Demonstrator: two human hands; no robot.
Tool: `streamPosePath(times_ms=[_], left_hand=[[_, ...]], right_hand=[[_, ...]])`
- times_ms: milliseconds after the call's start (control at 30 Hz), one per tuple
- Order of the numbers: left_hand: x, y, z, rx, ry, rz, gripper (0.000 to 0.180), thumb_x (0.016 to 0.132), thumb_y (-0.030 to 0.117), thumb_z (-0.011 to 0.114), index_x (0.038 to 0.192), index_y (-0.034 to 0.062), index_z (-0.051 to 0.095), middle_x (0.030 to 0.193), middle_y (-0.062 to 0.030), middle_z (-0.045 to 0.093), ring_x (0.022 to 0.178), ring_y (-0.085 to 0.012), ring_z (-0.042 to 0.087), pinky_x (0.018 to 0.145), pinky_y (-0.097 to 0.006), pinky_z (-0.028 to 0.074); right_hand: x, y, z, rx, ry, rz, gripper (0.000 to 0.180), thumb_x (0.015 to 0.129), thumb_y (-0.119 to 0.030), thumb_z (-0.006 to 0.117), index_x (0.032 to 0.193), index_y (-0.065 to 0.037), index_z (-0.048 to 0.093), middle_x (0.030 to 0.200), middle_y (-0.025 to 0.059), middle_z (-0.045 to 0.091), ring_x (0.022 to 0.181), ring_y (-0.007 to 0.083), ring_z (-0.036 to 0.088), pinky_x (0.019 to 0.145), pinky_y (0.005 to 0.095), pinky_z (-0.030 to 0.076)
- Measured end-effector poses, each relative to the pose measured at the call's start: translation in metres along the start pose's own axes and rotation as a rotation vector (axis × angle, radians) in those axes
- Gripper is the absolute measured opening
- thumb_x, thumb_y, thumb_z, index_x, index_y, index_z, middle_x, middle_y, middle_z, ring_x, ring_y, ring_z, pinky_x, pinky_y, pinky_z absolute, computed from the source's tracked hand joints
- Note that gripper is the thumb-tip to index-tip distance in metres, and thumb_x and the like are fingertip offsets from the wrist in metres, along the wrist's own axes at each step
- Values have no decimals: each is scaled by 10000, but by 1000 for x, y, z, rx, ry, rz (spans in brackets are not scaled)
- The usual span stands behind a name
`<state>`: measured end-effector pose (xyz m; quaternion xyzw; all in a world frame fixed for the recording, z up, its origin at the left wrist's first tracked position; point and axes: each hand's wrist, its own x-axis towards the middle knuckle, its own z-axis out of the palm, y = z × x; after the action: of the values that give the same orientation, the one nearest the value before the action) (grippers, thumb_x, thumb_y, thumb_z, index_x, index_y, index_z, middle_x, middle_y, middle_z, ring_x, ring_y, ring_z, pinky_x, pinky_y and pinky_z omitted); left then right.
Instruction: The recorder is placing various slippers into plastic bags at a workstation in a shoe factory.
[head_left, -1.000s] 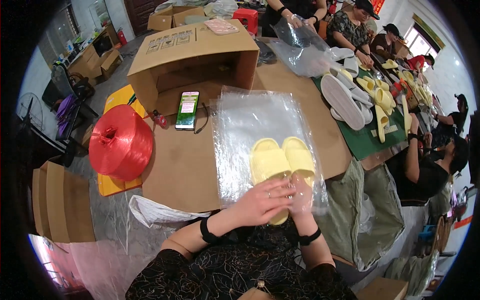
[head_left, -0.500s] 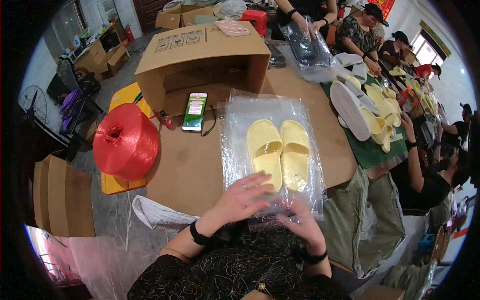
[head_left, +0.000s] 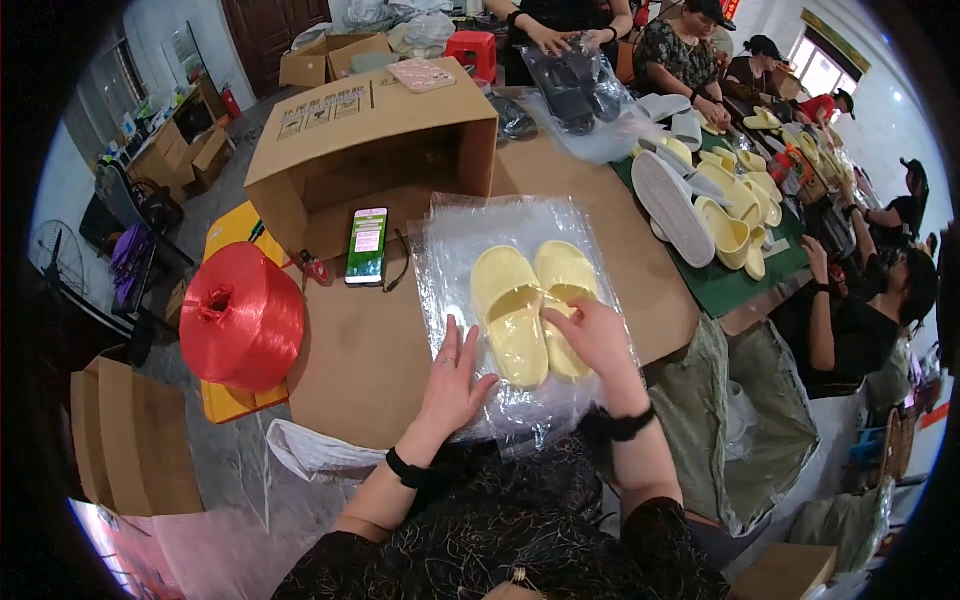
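Note:
A pair of pale yellow slippers (head_left: 515, 340) lies side by side, toes away from me, under shiny clear plastic. Beneath and around them is a stack of clear plastic bags (head_left: 447, 245) on the cardboard-covered table. My left hand (head_left: 452, 388) rests beside the left slipper with fingers spread, touching the plastic. Over the right slipper, my right hand (head_left: 592, 338) has its thumb and fingers together, pinching what looks like the film of the clear plastic bag near the straps.
An open cardboard box (head_left: 370, 120) stands behind a phone (head_left: 367, 246). A red twine roll (head_left: 240, 318) sits at left. At right, loose slippers (head_left: 725, 205) pile on a green mat (head_left: 705, 290). Co-workers handle goods beyond; one holds a bag of dark slippers (head_left: 575, 95).
My right hand has moved up from the slippers' heels to the right slipper and closed on the plastic. My left hand has come off the left slipper, down onto the bags beside it.

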<state>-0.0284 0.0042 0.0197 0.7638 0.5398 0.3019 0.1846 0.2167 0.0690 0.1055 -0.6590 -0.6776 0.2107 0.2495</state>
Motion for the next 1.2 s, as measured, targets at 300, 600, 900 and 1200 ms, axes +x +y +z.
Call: streamPosePath(times_ms=[300,600,900,1200], left_hand=[[4,1,11,170,-31,83,810,876,284,682,1517,-36,305,1593,-340,174,1435,-491,289,1162,-509,306],[2,-3,6,175,-35,96,832,899,303,687,1505,-90,274,1582,-329,223,1449,-489,260,1179,-520,273],[1,4,4,191,-55,65,819,907,352,682,1489,-86,307,1571,-323,253,1442,-491,271,1176,-527,276],[6,5,7,181,-35,67,795,899,354,689,1464,-87,345,1549,-322,295,1425,-493,299,1164,-535,289]], right_hand=[[34,31,84,-166,273,-78,248,898,-297,629,907,-51,609,736,161,681,699,364,686,640,491,535],[-61,102,-45,138,596,214,245,849,-218,680,1040,-67,692,815,132,692,750,256,676,677,379,533],[-204,322,-205,-730,1086,736,250,968,-304,551,975,-62,612,883,181,697,832,394,672,706,518,504],[-144,352,-130,-454,650,736,326,862,-299,693,1102,-78,715,1070,137,690,1018,355,652,899,447,516]])
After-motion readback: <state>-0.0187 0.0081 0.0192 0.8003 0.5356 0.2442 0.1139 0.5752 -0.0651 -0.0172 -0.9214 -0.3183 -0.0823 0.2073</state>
